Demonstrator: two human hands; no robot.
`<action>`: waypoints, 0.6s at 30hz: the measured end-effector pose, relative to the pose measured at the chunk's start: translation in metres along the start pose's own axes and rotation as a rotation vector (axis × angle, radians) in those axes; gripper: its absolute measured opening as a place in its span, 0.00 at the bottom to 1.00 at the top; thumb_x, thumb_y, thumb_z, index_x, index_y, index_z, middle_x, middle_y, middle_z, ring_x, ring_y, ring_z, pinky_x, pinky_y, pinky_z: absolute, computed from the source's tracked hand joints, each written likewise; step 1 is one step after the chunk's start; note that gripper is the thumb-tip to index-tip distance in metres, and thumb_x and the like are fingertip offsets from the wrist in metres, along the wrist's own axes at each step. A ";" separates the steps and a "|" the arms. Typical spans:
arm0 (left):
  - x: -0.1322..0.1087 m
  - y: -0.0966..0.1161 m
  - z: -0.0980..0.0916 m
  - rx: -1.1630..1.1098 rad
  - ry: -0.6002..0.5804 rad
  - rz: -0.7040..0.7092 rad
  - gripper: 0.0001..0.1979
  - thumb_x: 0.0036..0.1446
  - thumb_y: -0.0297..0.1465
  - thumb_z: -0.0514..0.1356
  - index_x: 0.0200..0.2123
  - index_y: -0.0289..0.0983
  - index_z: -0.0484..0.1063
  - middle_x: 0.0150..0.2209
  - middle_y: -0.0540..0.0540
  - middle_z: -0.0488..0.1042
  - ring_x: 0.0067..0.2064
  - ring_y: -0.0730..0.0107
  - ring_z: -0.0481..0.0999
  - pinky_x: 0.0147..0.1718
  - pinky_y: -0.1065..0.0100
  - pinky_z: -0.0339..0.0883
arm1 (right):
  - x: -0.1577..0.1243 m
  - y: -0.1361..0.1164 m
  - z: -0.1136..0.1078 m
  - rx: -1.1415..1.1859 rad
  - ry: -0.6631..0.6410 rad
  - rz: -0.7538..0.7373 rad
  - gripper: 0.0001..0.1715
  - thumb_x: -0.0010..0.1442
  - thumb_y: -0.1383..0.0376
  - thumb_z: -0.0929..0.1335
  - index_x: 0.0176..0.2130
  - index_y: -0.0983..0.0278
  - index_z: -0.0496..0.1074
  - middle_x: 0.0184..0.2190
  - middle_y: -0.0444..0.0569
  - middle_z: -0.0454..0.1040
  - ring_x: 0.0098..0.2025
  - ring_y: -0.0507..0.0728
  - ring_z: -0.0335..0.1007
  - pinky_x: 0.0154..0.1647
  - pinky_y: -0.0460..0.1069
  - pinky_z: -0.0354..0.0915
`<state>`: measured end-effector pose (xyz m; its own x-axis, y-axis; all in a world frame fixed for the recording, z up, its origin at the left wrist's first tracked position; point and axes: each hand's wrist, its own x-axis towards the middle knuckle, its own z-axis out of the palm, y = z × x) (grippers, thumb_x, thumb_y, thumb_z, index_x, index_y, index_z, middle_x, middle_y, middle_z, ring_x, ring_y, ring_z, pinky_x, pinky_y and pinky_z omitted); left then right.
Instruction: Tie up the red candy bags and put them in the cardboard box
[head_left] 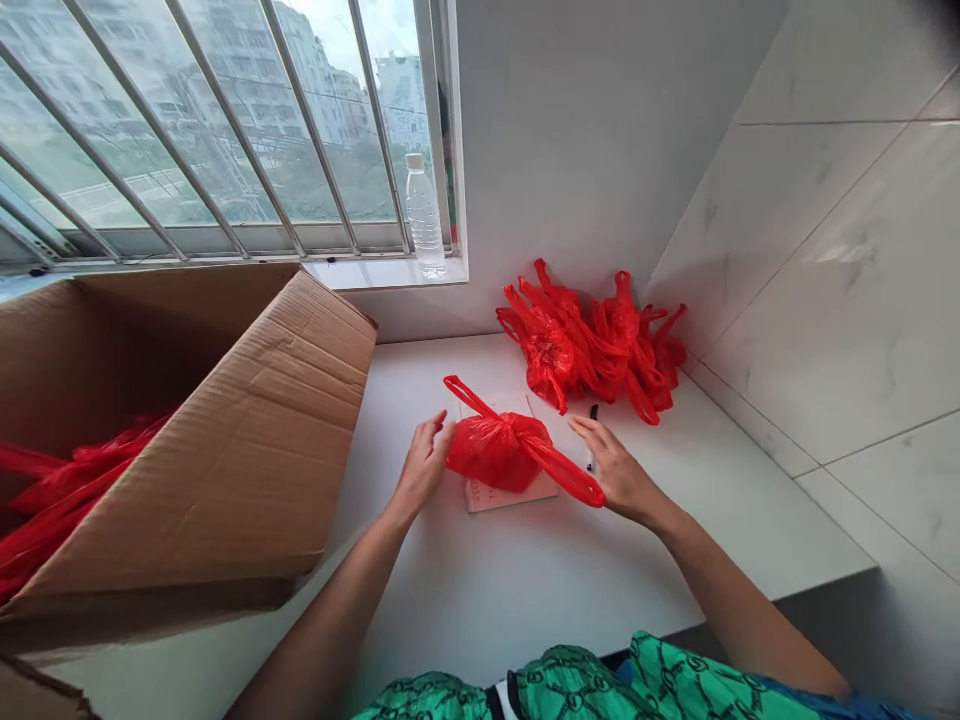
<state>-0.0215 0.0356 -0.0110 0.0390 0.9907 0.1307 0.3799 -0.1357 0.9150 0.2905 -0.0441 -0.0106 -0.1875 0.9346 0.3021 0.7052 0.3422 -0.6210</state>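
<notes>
A red plastic bag point(495, 455), knotted at the top with two loop handles sticking out, sits on a pale book or pad point(499, 500) in the middle of the white counter. What is inside the bag cannot be seen. My left hand point(426, 462) is at the bag's left side, fingers apart; whether it touches the bag is hard to tell. On the right, my right hand point(611, 465) is beside the end of one handle, its fingers stretched out and holding nothing. A small black item, perhaps a pen point(593, 412), lies partly hidden behind that hand.
A pile of knotted red bags point(600, 345) lies against the back wall. At left stands an open cardboard box point(247, 430) with more red plastic point(75, 480) inside. A clear bottle point(425, 220) stands on the sill of the barred window. Tiled wall point(847, 270) bounds the right.
</notes>
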 end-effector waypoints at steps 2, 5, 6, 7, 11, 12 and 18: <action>0.001 0.008 0.007 0.187 -0.066 0.122 0.26 0.65 0.48 0.53 0.56 0.36 0.70 0.60 0.35 0.68 0.63 0.52 0.66 0.63 0.50 0.56 | 0.017 -0.008 0.013 -0.034 -0.065 -0.136 0.56 0.58 0.45 0.72 0.72 0.59 0.46 0.71 0.60 0.48 0.71 0.70 0.47 0.68 0.66 0.54; 0.004 0.030 0.022 0.437 -0.106 0.340 0.24 0.65 0.47 0.54 0.55 0.37 0.71 0.58 0.36 0.69 0.61 0.50 0.67 0.62 0.47 0.55 | 0.050 -0.021 0.038 -0.027 -0.055 -0.258 0.60 0.59 0.43 0.70 0.73 0.60 0.37 0.72 0.61 0.45 0.73 0.68 0.42 0.70 0.65 0.51; 0.004 0.035 0.026 0.502 -0.122 0.409 0.23 0.66 0.46 0.54 0.54 0.37 0.71 0.58 0.37 0.70 0.60 0.50 0.68 0.62 0.47 0.55 | 0.059 -0.022 0.046 -0.023 -0.057 -0.280 0.60 0.60 0.43 0.69 0.73 0.61 0.36 0.72 0.62 0.45 0.73 0.67 0.41 0.70 0.65 0.50; 0.003 0.037 0.030 0.552 -0.149 0.472 0.22 0.66 0.46 0.54 0.53 0.37 0.71 0.58 0.37 0.71 0.60 0.51 0.68 0.62 0.48 0.56 | 0.067 -0.022 0.055 -0.027 -0.067 -0.294 0.59 0.60 0.43 0.69 0.73 0.62 0.35 0.72 0.63 0.46 0.73 0.67 0.41 0.70 0.65 0.49; -0.002 0.022 0.034 0.674 -0.237 0.589 0.20 0.68 0.43 0.53 0.54 0.37 0.69 0.61 0.37 0.69 0.64 0.52 0.64 0.63 0.50 0.56 | 0.072 -0.016 0.084 -0.103 -0.105 -0.259 0.55 0.63 0.46 0.67 0.73 0.65 0.39 0.69 0.64 0.54 0.72 0.68 0.44 0.70 0.71 0.44; -0.003 0.015 0.034 0.702 -0.232 0.586 0.20 0.68 0.42 0.52 0.56 0.37 0.68 0.63 0.37 0.67 0.66 0.52 0.63 0.64 0.49 0.55 | 0.069 -0.015 0.088 -0.128 -0.110 -0.238 0.53 0.63 0.47 0.67 0.73 0.65 0.40 0.69 0.63 0.55 0.72 0.68 0.44 0.69 0.71 0.44; -0.004 -0.006 0.036 0.775 -0.222 0.551 0.22 0.69 0.40 0.51 0.60 0.36 0.66 0.68 0.37 0.60 0.70 0.53 0.56 0.67 0.49 0.50 | 0.060 -0.014 0.094 -0.169 -0.127 -0.183 0.48 0.64 0.50 0.66 0.72 0.63 0.44 0.71 0.58 0.52 0.73 0.65 0.43 0.70 0.66 0.46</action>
<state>0.0097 0.0331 -0.0311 0.5363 0.7823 0.3169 0.7558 -0.6123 0.2322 0.2055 0.0160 -0.0521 -0.3987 0.8671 0.2987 0.7536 0.4954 -0.4321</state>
